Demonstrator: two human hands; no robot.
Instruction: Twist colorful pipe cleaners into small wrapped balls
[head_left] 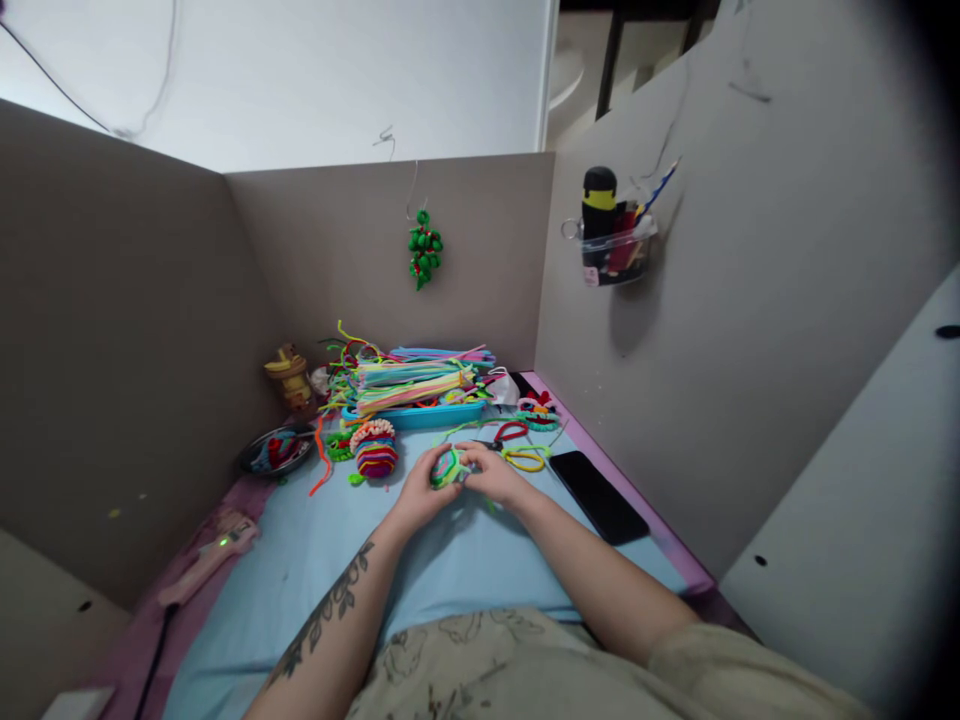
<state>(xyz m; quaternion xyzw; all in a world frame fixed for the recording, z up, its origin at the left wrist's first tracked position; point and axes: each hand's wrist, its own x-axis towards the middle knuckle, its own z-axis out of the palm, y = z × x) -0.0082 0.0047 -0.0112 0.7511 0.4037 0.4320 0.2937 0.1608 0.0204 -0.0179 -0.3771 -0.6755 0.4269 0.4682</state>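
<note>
Your left hand [420, 488] curls closed around a small multicoloured pipe-cleaner bundle [448, 467]; your right hand [495, 476] pinches its other side, both low over the blue worktop [315, 560]. Just beside lie yellow loops [527, 458] and a black phone [598, 496]. Brown partition walls [135, 350] enclose you.

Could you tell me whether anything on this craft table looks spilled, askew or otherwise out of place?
Mostly orderly, but loose pipe cleaners have strayed out of the blue tray onto the blue mat. Both hands hold a small multicoloured coil.
</note>
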